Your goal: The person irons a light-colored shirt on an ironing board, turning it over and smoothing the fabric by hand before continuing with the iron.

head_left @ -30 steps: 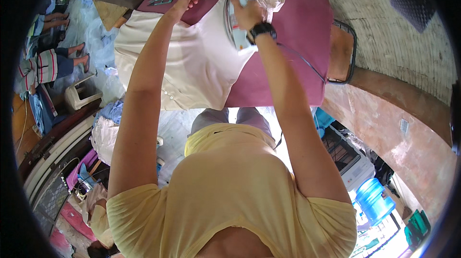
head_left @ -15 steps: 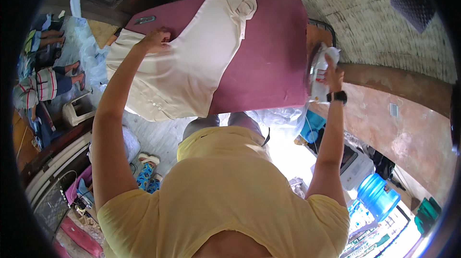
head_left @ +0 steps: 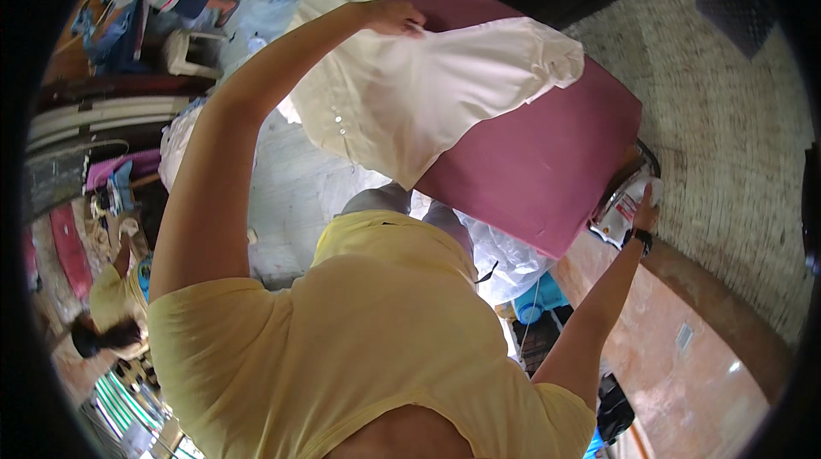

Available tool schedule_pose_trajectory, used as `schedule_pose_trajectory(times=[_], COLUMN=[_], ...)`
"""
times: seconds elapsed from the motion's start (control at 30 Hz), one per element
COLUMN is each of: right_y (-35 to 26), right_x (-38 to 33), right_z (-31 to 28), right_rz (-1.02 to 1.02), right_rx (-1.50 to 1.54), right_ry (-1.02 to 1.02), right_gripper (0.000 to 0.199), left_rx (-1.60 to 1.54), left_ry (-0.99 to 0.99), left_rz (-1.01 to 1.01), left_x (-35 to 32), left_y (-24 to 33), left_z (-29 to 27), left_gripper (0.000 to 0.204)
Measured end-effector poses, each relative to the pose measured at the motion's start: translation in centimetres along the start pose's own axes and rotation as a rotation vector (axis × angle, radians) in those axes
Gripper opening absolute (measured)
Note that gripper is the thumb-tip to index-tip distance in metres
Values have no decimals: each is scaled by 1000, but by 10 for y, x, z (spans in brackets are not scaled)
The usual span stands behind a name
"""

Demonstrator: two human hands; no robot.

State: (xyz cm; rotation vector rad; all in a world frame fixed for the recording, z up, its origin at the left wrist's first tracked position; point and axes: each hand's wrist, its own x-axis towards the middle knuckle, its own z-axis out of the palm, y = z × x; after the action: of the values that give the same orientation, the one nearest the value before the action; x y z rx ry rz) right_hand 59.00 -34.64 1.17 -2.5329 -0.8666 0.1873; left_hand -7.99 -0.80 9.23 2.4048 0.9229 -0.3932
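I see the cream shirt (head_left: 428, 96) spread half across the maroon ironing board (head_left: 547, 160), its lower part hanging off the near edge toward my body. The cloth looks thin and soft, with a row of small pale buttons down the front and a gathered sleeve cuff lying on the board toward its far side. My left hand (head_left: 393, 16) rests on the shirt's upper edge, fingers curled down and pinching the fabric against the padded cover. My right hand (head_left: 643, 215) is stretched out to the board's end, its grip closed around the iron (head_left: 623, 207), a white and grey body with a shiny metal face, sitting in the wire rest there. I judge this to be the laying-out step: garment being positioned, iron parked. The next move calls for pulling the cloth flat and taut under the left hand. Below the board sit crumpled clear plastic bags (head_left: 505, 254) and a blue container (head_left: 534, 297).
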Motion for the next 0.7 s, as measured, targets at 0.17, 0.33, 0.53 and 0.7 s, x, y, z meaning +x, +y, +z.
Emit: schedule_pose_trajectory(times=[0.17,0.33,0.53,0.7], right_y=[-122,-239,-321,-333], right_x=[-115,-353,-448,-437], right_z=[36,145,188,148], right_rz=[-681,-680,-672,-333], right_rx=[-265,350,298,872], right_ry=[664,-732,-946,-1305], right_gripper=[45,44,34,41], left_rx=[-78,-96,-189,-373], left_ry=[208,210,230,645], left_rz=[181,180,119,264], left_x=[-22,-33,-68,-146], left_y=[12,9,-31,-54], left_z=[-25,-47,-64,-74], left_gripper=[31,23,30,29])
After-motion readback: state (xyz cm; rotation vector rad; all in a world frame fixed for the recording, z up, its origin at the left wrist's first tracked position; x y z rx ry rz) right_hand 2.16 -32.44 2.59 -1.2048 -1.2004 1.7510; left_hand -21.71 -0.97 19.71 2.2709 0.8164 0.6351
